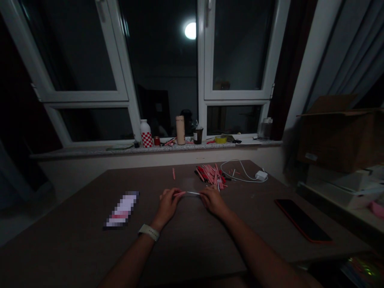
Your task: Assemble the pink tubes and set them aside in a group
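My left hand (168, 202), with a pale watch band at the wrist, pinches a slim pink pen barrel (180, 193) pointing right. Facing it, my right hand (212, 200) is closed on a thin white pen refill (193, 193), whose narrow tip points left. Barrel and refill are nearly in line, with a small gap between their ends. Just beyond my right hand lies a loose pile of pink and red pen parts (211, 174). A single pink pen barrel (173, 173) lies apart on the table, beyond my left hand.
A lit phone (122, 210) rests at left on the brown table (192, 248), and a dark tablet (301, 220) at right. A white charger (261, 175) with its cable lies behind. Bottles, a cup (198, 135) and yellow tape (221, 139) line the sill. A cardboard box (339, 136) stands right.
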`<action>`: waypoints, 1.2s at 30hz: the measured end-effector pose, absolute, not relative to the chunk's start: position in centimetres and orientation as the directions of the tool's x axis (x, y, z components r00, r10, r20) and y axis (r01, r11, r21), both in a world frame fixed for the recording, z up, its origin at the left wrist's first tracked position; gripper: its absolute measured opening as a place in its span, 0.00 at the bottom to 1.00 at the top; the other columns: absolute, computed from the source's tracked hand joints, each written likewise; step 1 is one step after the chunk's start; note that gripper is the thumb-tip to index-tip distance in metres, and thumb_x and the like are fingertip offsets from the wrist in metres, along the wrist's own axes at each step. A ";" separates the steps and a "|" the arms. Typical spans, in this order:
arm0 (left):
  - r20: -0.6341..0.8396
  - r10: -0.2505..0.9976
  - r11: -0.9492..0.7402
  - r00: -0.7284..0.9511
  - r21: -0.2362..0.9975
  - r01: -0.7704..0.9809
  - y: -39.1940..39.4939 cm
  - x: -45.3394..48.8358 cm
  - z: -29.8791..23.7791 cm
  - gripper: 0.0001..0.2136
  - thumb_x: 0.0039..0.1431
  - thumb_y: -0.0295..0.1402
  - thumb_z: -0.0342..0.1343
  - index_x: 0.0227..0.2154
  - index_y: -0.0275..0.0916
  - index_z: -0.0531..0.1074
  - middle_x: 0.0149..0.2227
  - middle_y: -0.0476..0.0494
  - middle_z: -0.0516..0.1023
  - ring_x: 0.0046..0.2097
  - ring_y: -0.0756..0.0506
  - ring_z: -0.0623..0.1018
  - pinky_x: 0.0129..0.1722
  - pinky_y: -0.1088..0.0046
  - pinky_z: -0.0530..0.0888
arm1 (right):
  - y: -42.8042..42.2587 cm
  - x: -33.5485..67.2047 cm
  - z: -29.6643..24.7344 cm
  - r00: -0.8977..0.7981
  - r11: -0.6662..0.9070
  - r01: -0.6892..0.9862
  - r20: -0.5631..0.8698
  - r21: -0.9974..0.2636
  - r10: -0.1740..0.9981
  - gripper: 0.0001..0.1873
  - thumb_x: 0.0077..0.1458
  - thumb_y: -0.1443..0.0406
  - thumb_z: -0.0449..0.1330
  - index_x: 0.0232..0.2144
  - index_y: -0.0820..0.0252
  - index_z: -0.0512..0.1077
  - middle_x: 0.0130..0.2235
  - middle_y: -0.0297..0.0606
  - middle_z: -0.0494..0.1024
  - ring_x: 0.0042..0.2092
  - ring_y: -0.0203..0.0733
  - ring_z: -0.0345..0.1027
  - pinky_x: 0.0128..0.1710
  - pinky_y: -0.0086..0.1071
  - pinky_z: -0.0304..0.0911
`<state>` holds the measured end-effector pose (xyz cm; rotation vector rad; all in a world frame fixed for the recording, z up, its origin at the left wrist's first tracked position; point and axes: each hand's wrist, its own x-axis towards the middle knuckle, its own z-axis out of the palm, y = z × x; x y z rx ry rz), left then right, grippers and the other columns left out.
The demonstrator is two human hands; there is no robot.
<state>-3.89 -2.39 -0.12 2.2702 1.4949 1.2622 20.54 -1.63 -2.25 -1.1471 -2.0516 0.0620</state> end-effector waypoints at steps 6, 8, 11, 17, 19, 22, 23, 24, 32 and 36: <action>0.550 0.823 -0.477 0.141 0.535 0.697 -2.5 -3.9 0.0 0.12 0.66 0.45 0.53 0.40 0.44 0.77 0.43 0.44 0.81 0.48 0.40 0.75 0.51 0.60 0.69 | -1.8 20.5 -2.0 -0.290 0.586 0.709 0.595 -0.392 0.749 0.13 0.66 0.67 0.55 0.42 0.58 0.81 0.38 0.42 0.80 0.43 0.47 0.64 0.47 0.39 0.56; 0.545 0.826 -0.475 0.143 0.536 0.698 -2.5 -3.9 0.0 0.12 0.66 0.45 0.53 0.40 0.45 0.77 0.43 0.44 0.81 0.49 0.40 0.75 0.52 0.60 0.68 | -1.7 20.5 -2.0 -0.291 0.579 0.716 0.588 -0.390 0.755 0.13 0.66 0.67 0.55 0.42 0.57 0.81 0.38 0.42 0.80 0.43 0.47 0.64 0.47 0.39 0.56; 0.551 0.822 -0.476 0.143 0.529 0.703 -2.4 -3.9 -0.1 0.11 0.66 0.44 0.54 0.40 0.45 0.77 0.44 0.44 0.81 0.49 0.39 0.74 0.52 0.60 0.68 | -1.5 20.5 -2.2 -0.298 0.579 0.721 0.583 -0.381 0.755 0.14 0.66 0.67 0.55 0.43 0.57 0.81 0.38 0.42 0.80 0.43 0.47 0.64 0.47 0.38 0.56; 0.552 0.818 -0.488 0.163 0.513 0.707 -2.3 -4.0 -0.3 0.11 0.66 0.43 0.54 0.41 0.45 0.78 0.44 0.44 0.81 0.50 0.39 0.73 0.52 0.59 0.66 | -1.8 20.5 -1.9 -0.328 0.597 0.727 0.592 -0.340 0.736 0.14 0.67 0.66 0.54 0.43 0.56 0.81 0.39 0.42 0.79 0.44 0.48 0.63 0.48 0.39 0.57; 0.549 0.818 -0.488 0.170 0.508 0.710 -2.4 -4.0 -0.3 0.11 0.66 0.44 0.54 0.40 0.45 0.78 0.44 0.44 0.81 0.50 0.39 0.73 0.52 0.59 0.66 | -1.9 20.5 -1.8 -0.336 0.604 0.725 0.596 -0.331 0.729 0.14 0.67 0.66 0.54 0.43 0.54 0.81 0.39 0.42 0.79 0.45 0.48 0.63 0.48 0.39 0.57; 0.546 0.818 -0.489 0.180 0.496 0.717 -2.4 -4.0 -0.2 0.11 0.65 0.44 0.55 0.40 0.45 0.78 0.44 0.43 0.81 0.49 0.39 0.73 0.52 0.59 0.66 | -1.8 20.5 -1.8 -0.346 0.612 0.726 0.601 -0.315 0.720 0.13 0.66 0.66 0.55 0.44 0.54 0.80 0.40 0.41 0.79 0.46 0.48 0.62 0.49 0.40 0.58; 0.546 0.817 -0.491 0.184 0.492 0.719 -2.4 -4.0 -0.2 0.11 0.65 0.43 0.55 0.41 0.45 0.78 0.43 0.43 0.81 0.49 0.39 0.73 0.52 0.59 0.66 | -1.8 20.6 -1.8 -0.351 0.614 0.727 0.601 -0.308 0.718 0.13 0.66 0.66 0.55 0.44 0.54 0.80 0.40 0.41 0.79 0.47 0.48 0.62 0.50 0.40 0.57; 0.547 0.816 -0.492 0.186 0.489 0.720 -2.4 -4.0 -0.2 0.11 0.65 0.43 0.56 0.41 0.45 0.78 0.43 0.43 0.81 0.49 0.39 0.73 0.51 0.59 0.66 | -1.8 20.6 -1.8 -0.355 0.614 0.729 0.600 -0.303 0.717 0.13 0.66 0.66 0.55 0.45 0.54 0.80 0.40 0.41 0.79 0.47 0.48 0.62 0.50 0.40 0.57; 0.520 0.821 -0.511 0.236 0.485 0.710 -2.4 -3.9 -0.4 0.13 0.65 0.44 0.56 0.43 0.46 0.80 0.43 0.42 0.81 0.49 0.39 0.73 0.51 0.60 0.66 | -2.3 20.2 -1.4 -0.383 0.624 0.717 0.572 -0.310 0.725 0.14 0.66 0.67 0.56 0.46 0.53 0.81 0.41 0.43 0.79 0.48 0.49 0.62 0.50 0.39 0.57; 0.476 0.824 -0.534 0.306 0.476 0.698 -2.5 -3.7 -0.6 0.13 0.65 0.43 0.56 0.45 0.46 0.80 0.43 0.42 0.81 0.48 0.39 0.73 0.52 0.59 0.65 | -2.7 19.6 -1.2 -0.404 0.652 0.681 0.570 -0.334 0.715 0.12 0.65 0.64 0.58 0.45 0.55 0.81 0.40 0.42 0.80 0.47 0.48 0.63 0.48 0.38 0.58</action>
